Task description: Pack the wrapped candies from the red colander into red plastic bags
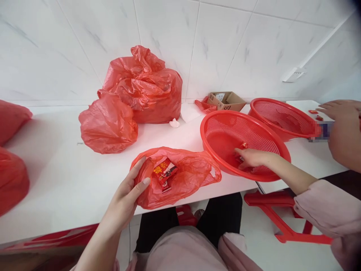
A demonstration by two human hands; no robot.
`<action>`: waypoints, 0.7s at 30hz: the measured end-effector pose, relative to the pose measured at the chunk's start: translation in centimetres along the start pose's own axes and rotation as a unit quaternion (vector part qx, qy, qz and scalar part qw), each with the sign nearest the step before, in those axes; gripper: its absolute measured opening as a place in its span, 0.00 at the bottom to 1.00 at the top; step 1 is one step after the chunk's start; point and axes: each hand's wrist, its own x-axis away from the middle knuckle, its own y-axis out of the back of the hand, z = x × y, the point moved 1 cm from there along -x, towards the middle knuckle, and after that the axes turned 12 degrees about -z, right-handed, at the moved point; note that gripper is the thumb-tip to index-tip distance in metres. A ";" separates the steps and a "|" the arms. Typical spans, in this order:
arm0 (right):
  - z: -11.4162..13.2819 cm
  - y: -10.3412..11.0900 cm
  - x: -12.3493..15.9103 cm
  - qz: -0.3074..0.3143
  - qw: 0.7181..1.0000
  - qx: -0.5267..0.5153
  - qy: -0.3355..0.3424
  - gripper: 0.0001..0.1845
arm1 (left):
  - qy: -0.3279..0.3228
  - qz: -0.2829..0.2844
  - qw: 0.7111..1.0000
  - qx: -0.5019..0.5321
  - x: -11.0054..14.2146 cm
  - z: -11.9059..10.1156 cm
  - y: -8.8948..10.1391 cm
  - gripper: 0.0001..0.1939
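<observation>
My left hand (128,192) grips the rim of an open red plastic bag (183,177) at the table's front edge, fingers curled round the edge. Inside the bag lie red printed packets (165,172). My right hand (249,157) reaches into a red perforated basket (217,130) that tilts over the table edge. Its fingers are closed round small red packets near the basket's bottom. One small red packet (243,145) lies just above the fingers.
Two full red bags (141,86) (108,124) stand at the back by the tiled wall. A second red basket (282,116) and an open cardboard box (227,101) sit at the right. Another person's hand (342,128) hovers at far right. A red stool (282,218) stands below.
</observation>
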 end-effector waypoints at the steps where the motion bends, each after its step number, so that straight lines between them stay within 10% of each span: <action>1: -0.5 -0.6 -0.3 0.009 1.000 -0.007 0.002 0.20 | -0.002 -0.001 1.000 -0.003 -0.1 0.0 0.0 0.39; 8: 1.4 2.5 0.7 -0.063 0.986 -0.147 0.041 0.15 | 0.002 -0.021 1.000 0.007 0.0 -0.1 -0.1 0.40; 12: 8.4 5.1 4.4 -0.184 0.899 -0.378 0.120 0.15 | 0.006 -0.023 1.000 0.010 0.2 -0.2 -0.4 0.39; 17: 18.0 1.9 6.1 -0.100 0.881 -0.392 0.246 0.08 | -0.003 -0.024 1.000 0.001 0.3 0.0 -0.6 0.41; 21: 19.3 0.7 5.1 -0.164 0.884 -0.333 0.285 0.12 | -0.007 -0.023 1.000 -0.003 0.4 0.1 -0.3 0.41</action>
